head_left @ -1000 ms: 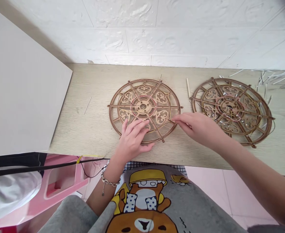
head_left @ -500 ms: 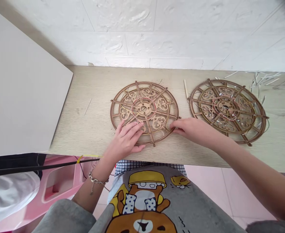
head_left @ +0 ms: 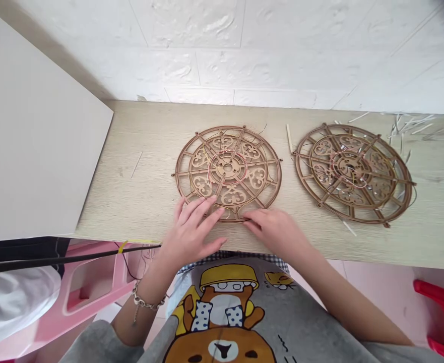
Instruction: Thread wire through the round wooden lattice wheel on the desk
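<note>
A round brown openwork wheel-shaped frame (head_left: 239,164) lies flat on the table in front of me, with scroll cut-outs, spokes and thin yellow and red wires across it. My left hand (head_left: 193,229) rests at its near-left edge, fingers spread, with the fingertips over the rim. At the near edge, my right hand (head_left: 276,229) pinches the rim between thumb and fingers, partly hiding it. A second, similar wheel-shaped frame (head_left: 344,164), with more wires and shiny bits, lies to the right, untouched.
A pale narrow strip (head_left: 289,137) lies between the frames. Thin white scraps (head_left: 410,123) are scattered at the back right. A white panel (head_left: 36,131) stands at left, and a textured wall (head_left: 222,50) runs behind. Below are a pink stool (head_left: 76,262) and a red stool (head_left: 439,317).
The near wheel-shaped frame has turned clockwise. My right hand has moved left and toward me along its rim. My left hand has shifted slightly toward me, fingers still spread.
</note>
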`<state>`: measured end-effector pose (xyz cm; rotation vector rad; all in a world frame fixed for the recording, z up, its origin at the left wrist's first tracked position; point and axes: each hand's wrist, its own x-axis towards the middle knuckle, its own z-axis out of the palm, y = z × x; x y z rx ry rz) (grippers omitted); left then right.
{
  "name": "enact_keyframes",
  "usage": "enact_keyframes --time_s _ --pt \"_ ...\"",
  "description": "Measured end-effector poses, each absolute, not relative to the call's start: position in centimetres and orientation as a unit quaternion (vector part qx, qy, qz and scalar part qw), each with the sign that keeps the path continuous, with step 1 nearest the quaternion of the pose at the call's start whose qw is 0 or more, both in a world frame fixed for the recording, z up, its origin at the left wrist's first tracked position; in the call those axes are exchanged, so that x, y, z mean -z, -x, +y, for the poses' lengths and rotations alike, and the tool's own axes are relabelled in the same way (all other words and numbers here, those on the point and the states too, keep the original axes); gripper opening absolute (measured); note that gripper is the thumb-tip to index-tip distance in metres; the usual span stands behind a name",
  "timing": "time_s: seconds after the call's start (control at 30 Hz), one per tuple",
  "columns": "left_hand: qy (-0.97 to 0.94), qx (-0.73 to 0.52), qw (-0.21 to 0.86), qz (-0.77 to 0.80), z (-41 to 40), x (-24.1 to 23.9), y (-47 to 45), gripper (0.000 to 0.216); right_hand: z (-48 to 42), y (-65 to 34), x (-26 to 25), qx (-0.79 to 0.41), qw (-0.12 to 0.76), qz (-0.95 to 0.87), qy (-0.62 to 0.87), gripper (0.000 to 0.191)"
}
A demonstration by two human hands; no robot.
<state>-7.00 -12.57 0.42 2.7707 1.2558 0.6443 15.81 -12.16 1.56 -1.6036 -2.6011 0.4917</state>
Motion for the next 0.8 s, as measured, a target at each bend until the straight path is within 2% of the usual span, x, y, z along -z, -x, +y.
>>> enact_keyframes --time_s 0.17,0.37,0.57,0.63,0.8 --pt "-0.873 -0.202 0.061 0.44 -12.5 -0.5 5.8 0.053 -11.9 -13.1 -0.9 -0.163 0.025 -0.863 0.478 0.016" --pt "-0.858 -0.17 0.088 0.477 -11.7 -0.4 4.9 0.065 -12.2 -12.9 -0.9 -0.164 0.044 -0.868 0.467 0.018" --pt "-0.872 -0.172 0.088 0.451 -10.9 -0.1 3.7 0.069 -11.6 -16.8 -2.6 -0.216 0.166 -0.829 0.489 0.024" --pt "-0.873 -0.173 0.079 0.448 -10.6 -0.1 3.3 0.064 -11.1 -18.0 -3.0 -0.208 0.179 -0.795 0.54 0.027" --pt "-0.874 -0.165 0.064 0.452 -10.2 0.0 2.5 0.044 -10.3 -18.6 -2.8 -0.198 0.13 -0.764 0.6 0.026"
